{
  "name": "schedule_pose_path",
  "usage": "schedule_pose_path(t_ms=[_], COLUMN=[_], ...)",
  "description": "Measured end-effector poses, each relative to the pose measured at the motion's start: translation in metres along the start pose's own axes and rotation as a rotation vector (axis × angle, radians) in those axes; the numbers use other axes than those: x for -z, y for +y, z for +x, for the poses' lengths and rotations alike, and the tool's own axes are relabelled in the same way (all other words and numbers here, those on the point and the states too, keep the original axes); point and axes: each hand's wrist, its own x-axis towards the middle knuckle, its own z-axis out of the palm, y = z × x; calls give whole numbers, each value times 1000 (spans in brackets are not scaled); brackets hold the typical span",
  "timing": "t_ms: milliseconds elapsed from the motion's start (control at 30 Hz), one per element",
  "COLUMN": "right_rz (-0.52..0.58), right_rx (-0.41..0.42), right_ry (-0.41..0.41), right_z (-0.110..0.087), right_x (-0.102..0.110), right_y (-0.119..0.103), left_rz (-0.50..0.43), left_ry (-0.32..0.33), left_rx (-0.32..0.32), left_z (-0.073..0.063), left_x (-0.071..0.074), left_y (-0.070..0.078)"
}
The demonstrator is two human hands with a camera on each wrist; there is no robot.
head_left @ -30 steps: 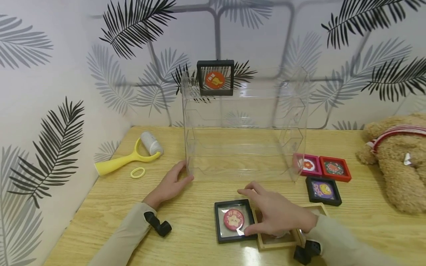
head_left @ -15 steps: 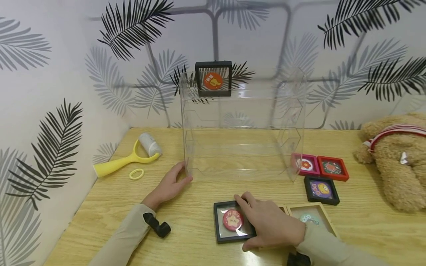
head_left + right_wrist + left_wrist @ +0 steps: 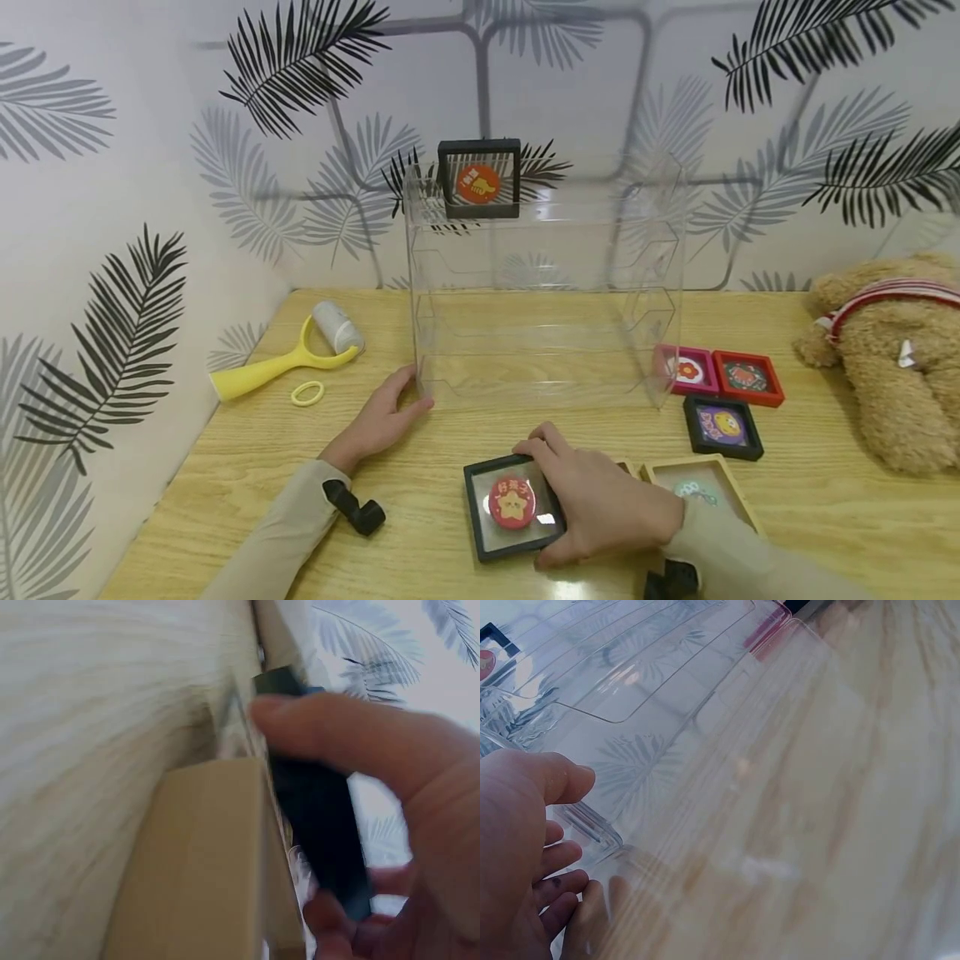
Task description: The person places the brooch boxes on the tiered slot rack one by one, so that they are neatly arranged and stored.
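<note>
My right hand (image 3: 600, 504) grips the right side of a square black-edged display frame (image 3: 491, 542), which has a round red star badge (image 3: 512, 502) behind its clear window. Seen from the right wrist, the thumb and fingers pinch the dark frame edge (image 3: 319, 817), tilted beside a pale wooden frame (image 3: 202, 855). My left hand (image 3: 382, 417) rests against the lower left corner of a clear acrylic rack (image 3: 547, 387), fingers relaxed. The left wrist view shows its thumb and fingertips at the rack's side panel (image 3: 592, 829).
Another black frame (image 3: 480, 212) with an orange badge stands on the rack's top tier. Pink (image 3: 697, 387), red (image 3: 750, 382) and black (image 3: 723, 427) frames lie to the right, near a teddy bear (image 3: 892, 375). A yellow slingshot (image 3: 277, 364) and a yellow ring (image 3: 307, 393) lie left.
My right hand has moved in from above the wooden frames and taken hold of the black star-badge frame. That frame has shifted slightly left and tilted. The left hand stays at the rack.
</note>
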Motion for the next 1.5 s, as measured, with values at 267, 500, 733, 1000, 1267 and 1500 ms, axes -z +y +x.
schedule_pose_path(t_ms=[267,500,733,1000,1267,1500], right_rz=[589,859,939,851,802,707], right_rx=[61,133,206,234,209,73], right_ry=[35,76,133,235,271,485], right_z=[2,2,6,16,25,36], right_x=[12,25,45,80,118,160], right_y=[20,33,42,46,57,58], left_rz=[6,5,10,17,26,21], left_ry=[-4,-3,-2,-4,9,20], left_rx=[-5,-23,-12,-9,-4,0], left_z=[2,3,2,3,1,1], left_x=[-2,-1,-1,0,-1,-2], left_y=[0,1,6,-3,2,6])
